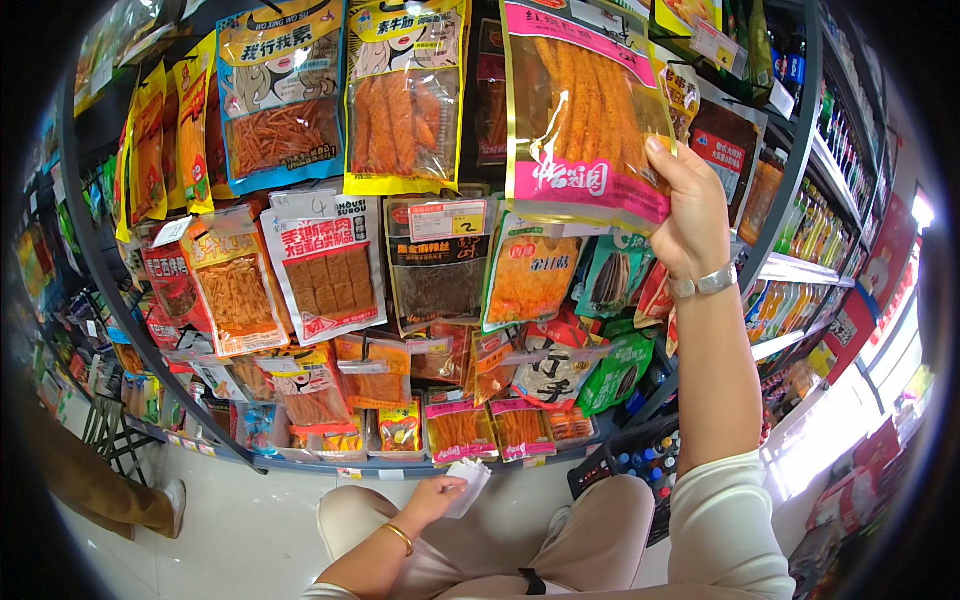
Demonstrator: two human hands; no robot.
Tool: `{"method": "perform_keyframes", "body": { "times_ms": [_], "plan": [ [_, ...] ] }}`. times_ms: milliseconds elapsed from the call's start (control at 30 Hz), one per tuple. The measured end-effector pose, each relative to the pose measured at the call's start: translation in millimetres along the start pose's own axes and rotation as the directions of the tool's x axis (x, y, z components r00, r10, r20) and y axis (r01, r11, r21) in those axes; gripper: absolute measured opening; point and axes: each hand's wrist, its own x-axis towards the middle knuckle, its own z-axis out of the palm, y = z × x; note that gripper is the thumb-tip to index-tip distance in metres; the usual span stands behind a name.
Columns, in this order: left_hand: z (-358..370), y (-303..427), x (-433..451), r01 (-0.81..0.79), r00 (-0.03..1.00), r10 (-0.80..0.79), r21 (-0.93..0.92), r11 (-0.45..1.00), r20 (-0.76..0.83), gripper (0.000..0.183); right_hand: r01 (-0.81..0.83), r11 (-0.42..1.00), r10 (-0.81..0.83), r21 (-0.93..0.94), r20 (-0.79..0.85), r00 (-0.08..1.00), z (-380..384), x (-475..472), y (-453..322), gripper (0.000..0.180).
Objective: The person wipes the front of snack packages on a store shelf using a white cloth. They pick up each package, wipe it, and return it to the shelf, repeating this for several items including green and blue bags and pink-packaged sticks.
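My right hand (686, 199), with a silver bracelet at the wrist, grips the lower right edge of a pink-and-gold snack packet (585, 112) at the upper rack. Orange-brown strips show through its clear window. Low in front of my knees, my left hand (435, 499) holds a small white paper (469, 484) between thumb and fingers; a gold bangle is on that wrist. Left of the pink packet hang a yellow packet (405, 97) and a blue-edged packet (281, 97). Beneath it are a black packet (437, 270) and a white-edged packet of orange food (531, 274).
Dark metal rack posts (780, 187) flank the hanging packets. Bottled drinks (806, 225) line shelves at the right. A black crate of bottles (592, 472) stands on the floor beside my right knee. At the lower left is another person's leg and shoe (175, 506), near a dark folding stool (116, 435).
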Motion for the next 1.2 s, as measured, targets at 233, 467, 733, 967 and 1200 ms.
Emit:
{"method": "perform_keyframes", "body": {
  "times_ms": [233, 467, 733, 967, 1200],
  "plan": [
    [-2, 6, 15, -0.047, 0.999, 0.047, 0.002, 0.999, 0.012, 0.028, 0.029, 0.999, -0.028, -0.017, 0.051, 0.998, -5, 0, -8, 0.016],
    [3, 12, 39, -0.048, 0.997, 0.043, 0.071, 0.996, 0.061, 0.026, -0.022, 0.989, 0.022, -0.148, 0.002, 1.000, -6, 18, 20, 0.015],
    [12, -17, 61, 0.005, 0.998, -0.003, -0.028, 1.000, 0.062, 0.027, -0.041, 0.936, 0.007, -0.351, -0.100, 0.995, -7, 83, 61, 0.017],
    [17, -23, 64, 0.004, 0.999, -0.003, -0.028, 1.000, 0.053, 0.028, -0.024, 0.524, -0.121, -0.851, -0.102, 0.987, -17, 147, 92, 0.026],
    [17, -15, 62, 0.087, 0.995, -0.089, 0.037, 0.996, 0.047, 0.023, 0.043, -0.123, -0.219, -0.991, 0.070, 0.973, 0, 130, 83, 0.039]
  ]
}}
